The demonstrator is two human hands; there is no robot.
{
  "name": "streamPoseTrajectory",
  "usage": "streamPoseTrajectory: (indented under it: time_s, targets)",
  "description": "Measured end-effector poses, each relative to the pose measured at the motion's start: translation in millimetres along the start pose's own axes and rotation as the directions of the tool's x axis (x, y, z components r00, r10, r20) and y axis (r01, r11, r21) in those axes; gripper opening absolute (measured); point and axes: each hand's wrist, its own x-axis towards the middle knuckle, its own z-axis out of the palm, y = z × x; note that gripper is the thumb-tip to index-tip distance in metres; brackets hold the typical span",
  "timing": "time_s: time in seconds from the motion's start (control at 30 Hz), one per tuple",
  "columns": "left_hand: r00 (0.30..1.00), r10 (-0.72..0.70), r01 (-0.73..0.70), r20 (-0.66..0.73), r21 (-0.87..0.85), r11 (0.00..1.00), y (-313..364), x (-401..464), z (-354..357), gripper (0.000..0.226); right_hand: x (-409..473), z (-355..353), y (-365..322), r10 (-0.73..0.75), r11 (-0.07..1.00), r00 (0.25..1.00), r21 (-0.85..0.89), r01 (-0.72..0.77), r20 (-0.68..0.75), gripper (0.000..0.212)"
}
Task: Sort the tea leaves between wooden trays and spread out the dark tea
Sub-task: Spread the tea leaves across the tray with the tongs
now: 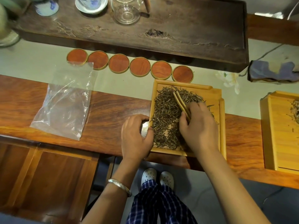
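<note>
Over tea leaves, tweezers (tips up-left)

Looks like a tea room or tea shop. Evidence: long polished wooden table, dark carved tea tray with blue-and-white porcelain cups and a glass pitcher, row of round wooden coasters, loose tea leaves on a bamboo tray.

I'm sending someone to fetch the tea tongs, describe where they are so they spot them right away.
Find the light wooden tray heaped with dark tea leaves, below the row of round coasters. The right hand holds the bamboo tongs there: two pale straight strips, unlike the dark, thin leaves.
</note>
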Motion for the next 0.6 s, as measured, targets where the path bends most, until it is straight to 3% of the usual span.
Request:
streamPoseTrajectory:
  time_s: [0.6]
  targets:
    - [1.000, 0.010, -0.009, -0.008, 0.009, 1.000, -2, -1, 1, 0.024, 11, 2, -7, -0.037, 0.999, 0.994, 0.021, 0.035, 0.098, 0.015]
